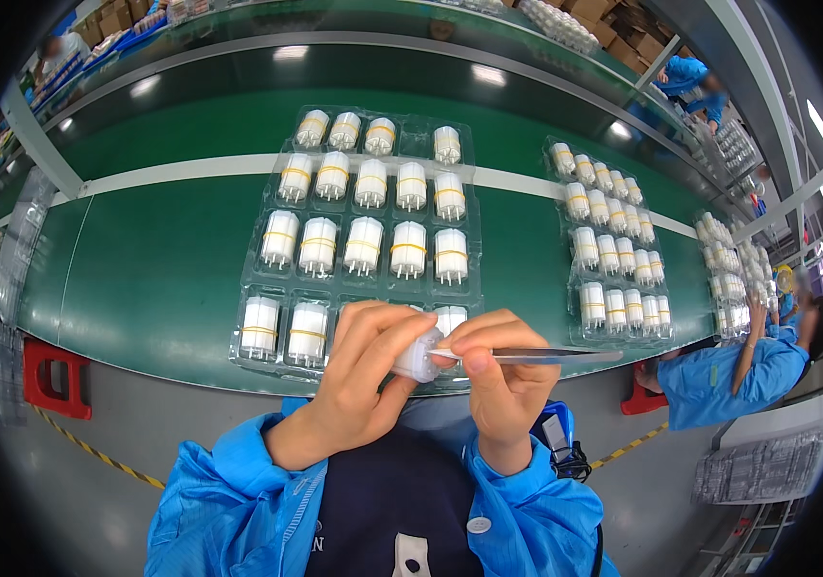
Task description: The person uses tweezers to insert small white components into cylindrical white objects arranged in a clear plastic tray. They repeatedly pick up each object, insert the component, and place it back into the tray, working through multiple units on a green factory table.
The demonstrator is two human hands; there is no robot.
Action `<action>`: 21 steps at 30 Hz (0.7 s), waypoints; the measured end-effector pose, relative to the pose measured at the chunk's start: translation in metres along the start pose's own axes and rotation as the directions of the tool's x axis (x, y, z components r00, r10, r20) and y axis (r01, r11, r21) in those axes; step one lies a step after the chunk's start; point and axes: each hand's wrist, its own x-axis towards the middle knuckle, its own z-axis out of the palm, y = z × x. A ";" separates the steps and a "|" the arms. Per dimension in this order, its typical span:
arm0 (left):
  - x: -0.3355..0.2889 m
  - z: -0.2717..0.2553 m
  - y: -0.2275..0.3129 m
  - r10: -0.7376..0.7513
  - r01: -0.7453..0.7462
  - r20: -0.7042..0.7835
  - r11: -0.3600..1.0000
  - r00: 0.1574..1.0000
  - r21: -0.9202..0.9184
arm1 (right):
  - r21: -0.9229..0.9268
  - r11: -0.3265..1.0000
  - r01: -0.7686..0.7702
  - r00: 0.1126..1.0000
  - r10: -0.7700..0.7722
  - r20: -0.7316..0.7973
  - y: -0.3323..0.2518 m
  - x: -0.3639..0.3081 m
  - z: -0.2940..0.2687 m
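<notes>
In front of my body, my left hand (pixel 358 380) grips a whitish cylindrical plug unit (pixel 416 360) between fingers and thumb. My right hand (pixel 506 385) is closed in a pinch around slim metal tweezers (pixel 556 356), which stick out to the right. From those fingers a thin white tip points at the end face of the unit; whether they touch is unclear. Just beyond my hands lies a clear plastic tray (pixel 250 279) with rows of white cylinders, each with pins and a yellow band. One slot in its far row is empty. My hands cover part of the nearest row.
Beneath the tray is a green conveyor belt (pixel 161 260) with a white stripe. A second filled tray (pixel 613 236) stands to the right. Farther right, a person in a blue coat (pixel 738 380) reaches toward more units. Red stools (pixel 55 378) stand below the bench edge.
</notes>
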 end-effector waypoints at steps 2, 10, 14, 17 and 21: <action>0.000 0.000 0.001 -0.006 0.006 0.004 1.000 1.000 -0.006 | -0.005 1.000 0.000 1.000 0.000 -0.003 0.001 -0.001 0.000; 0.001 -0.002 0.000 -0.008 0.008 0.049 1.000 0.999 0.005 | -0.231 0.972 0.046 0.999 -0.038 0.039 -0.006 0.001 0.000; 0.000 -0.002 -0.004 0.006 -0.008 0.067 1.000 0.998 0.029 | -0.421 0.897 0.139 0.986 -0.087 0.140 -0.013 0.007 0.002; 0.000 -0.004 -0.002 -0.029 0.033 0.090 0.999 0.996 -0.042 | -0.282 0.955 0.092 0.987 -0.051 0.151 -0.006 0.009 -0.007; 0.000 -0.005 -0.003 -0.079 0.096 0.110 0.982 0.991 -0.161 | -0.158 0.984 0.085 0.996 -0.079 0.041 -0.003 0.004 -0.007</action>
